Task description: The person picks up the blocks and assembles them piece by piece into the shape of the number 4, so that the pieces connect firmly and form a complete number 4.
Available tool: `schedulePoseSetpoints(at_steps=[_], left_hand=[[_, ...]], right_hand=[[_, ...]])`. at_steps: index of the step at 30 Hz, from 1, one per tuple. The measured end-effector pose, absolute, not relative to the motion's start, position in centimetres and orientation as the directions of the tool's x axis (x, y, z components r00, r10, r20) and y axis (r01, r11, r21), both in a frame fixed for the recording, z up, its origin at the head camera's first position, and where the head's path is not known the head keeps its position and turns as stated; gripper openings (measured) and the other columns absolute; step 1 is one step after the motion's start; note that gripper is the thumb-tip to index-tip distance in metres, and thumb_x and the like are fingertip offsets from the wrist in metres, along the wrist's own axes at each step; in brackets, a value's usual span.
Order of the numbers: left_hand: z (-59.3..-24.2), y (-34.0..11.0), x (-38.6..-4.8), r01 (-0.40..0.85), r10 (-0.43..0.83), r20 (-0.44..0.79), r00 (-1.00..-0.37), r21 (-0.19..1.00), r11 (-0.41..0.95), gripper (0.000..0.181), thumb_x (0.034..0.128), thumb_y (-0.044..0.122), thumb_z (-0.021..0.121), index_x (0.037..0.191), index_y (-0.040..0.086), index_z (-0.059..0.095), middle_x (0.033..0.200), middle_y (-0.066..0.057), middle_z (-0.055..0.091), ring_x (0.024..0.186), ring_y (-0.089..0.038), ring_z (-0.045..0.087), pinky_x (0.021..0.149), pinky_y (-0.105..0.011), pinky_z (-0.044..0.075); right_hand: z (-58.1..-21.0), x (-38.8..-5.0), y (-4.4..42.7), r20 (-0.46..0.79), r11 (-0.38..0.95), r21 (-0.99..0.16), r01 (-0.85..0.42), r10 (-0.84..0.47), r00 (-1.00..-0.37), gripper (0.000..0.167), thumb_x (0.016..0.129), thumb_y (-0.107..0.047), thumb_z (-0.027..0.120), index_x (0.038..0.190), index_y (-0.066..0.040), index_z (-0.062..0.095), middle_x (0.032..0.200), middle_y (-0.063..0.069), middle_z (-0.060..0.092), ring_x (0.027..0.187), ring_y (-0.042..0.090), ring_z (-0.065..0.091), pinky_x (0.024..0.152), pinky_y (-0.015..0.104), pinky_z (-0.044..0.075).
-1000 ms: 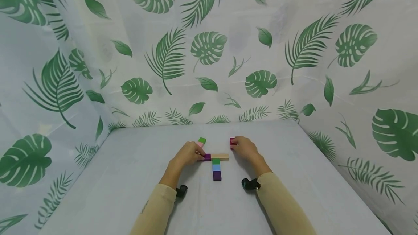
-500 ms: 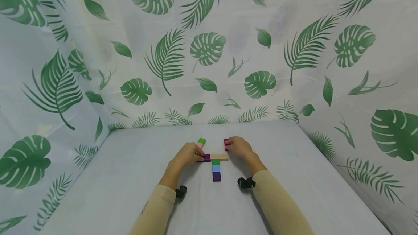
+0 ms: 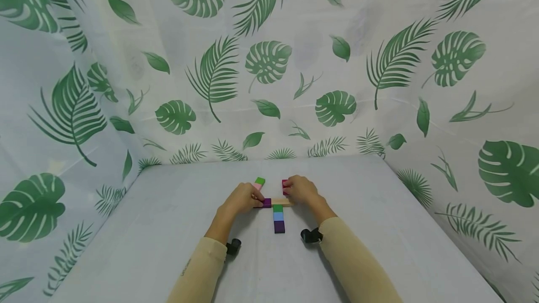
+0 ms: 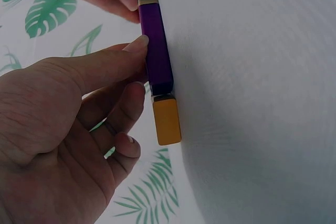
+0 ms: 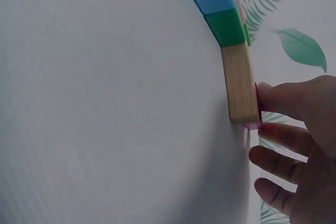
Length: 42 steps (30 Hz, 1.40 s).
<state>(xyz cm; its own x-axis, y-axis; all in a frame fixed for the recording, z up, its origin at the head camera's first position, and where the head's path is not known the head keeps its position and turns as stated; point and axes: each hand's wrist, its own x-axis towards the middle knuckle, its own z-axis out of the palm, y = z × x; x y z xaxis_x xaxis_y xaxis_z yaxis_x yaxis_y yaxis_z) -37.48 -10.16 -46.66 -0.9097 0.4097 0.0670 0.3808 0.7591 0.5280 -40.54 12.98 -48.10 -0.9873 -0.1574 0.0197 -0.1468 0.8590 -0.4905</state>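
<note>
In the head view, my left hand [image 3: 242,198] pinches a dark purple block [image 3: 266,203] lying on the table. The left wrist view shows the thumb against this purple block [image 4: 156,51], with an orange block [image 4: 167,121] at its near end. My right hand [image 3: 303,191] holds a red block [image 3: 285,187] between thumb and fingers, just behind the plain wooden block [image 3: 281,202]. In the right wrist view, the wooden block [image 5: 240,85] hides most of the red one. A green block [image 3: 278,208], a light blue block [image 3: 278,216] and a dark violet block [image 3: 280,227] run in a row toward me.
Behind the left hand, a pink block [image 3: 257,186] and a bright green block [image 3: 260,181] lie in a slanted row. A white cloth covers the table [image 3: 269,270]. Leaf-patterned curtains [image 3: 269,102] stand around its back and sides.
My right hand has moved left with the red block, from right of the wooden block to behind it. The left hand stays where it was on the purple block.
</note>
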Motion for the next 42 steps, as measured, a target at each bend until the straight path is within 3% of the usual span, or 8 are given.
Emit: schedulePoseSetpoints(at_steps=[12,19,42], left_hand=[[-46.5,-10.3,-37.5,0.410,0.430,0.089,-0.898,0.523,0.747,0.007,0.0888,0.008,0.082,0.095,0.010,0.085,0.094,0.000,0.081,0.089,-0.011,0.067,0.084,-0.036,0.057],[-46.6,-10.3,-37.5,0.419,0.437,0.096,-0.894,0.520,0.744,0.007,0.0888,0.009,0.082,0.095,0.010,0.085,0.094,0.001,0.081,0.090,-0.011,0.067,0.086,-0.037,0.057],[-46.7,-10.4,-37.6,0.441,0.452,0.111,-0.885,0.513,0.737,0.007,0.0881,0.009,0.082,0.095,0.011,0.085,0.096,-0.001,0.081,0.092,-0.012,0.068,0.086,-0.037,0.057]], right_hand=[[-48.3,-40.6,11.8,0.062,0.869,-0.457,-0.191,-0.183,-0.981,0.027,0.098,-0.030,0.074,0.121,-0.015,0.079,0.131,0.006,0.073,0.124,0.033,0.062,0.104,0.052,0.049],[-48.5,-40.2,11.9,0.062,0.861,-0.467,-0.200,-0.194,-0.979,0.030,0.099,-0.031,0.072,0.126,-0.017,0.077,0.141,0.007,0.067,0.128,0.037,0.055,0.105,0.053,0.046],[-48.8,-39.7,11.6,0.084,0.852,-0.453,-0.264,-0.254,-0.964,0.029,0.101,-0.029,0.068,0.128,-0.020,0.076,0.142,0.006,0.066,0.131,0.040,0.055,0.108,0.059,0.043]])
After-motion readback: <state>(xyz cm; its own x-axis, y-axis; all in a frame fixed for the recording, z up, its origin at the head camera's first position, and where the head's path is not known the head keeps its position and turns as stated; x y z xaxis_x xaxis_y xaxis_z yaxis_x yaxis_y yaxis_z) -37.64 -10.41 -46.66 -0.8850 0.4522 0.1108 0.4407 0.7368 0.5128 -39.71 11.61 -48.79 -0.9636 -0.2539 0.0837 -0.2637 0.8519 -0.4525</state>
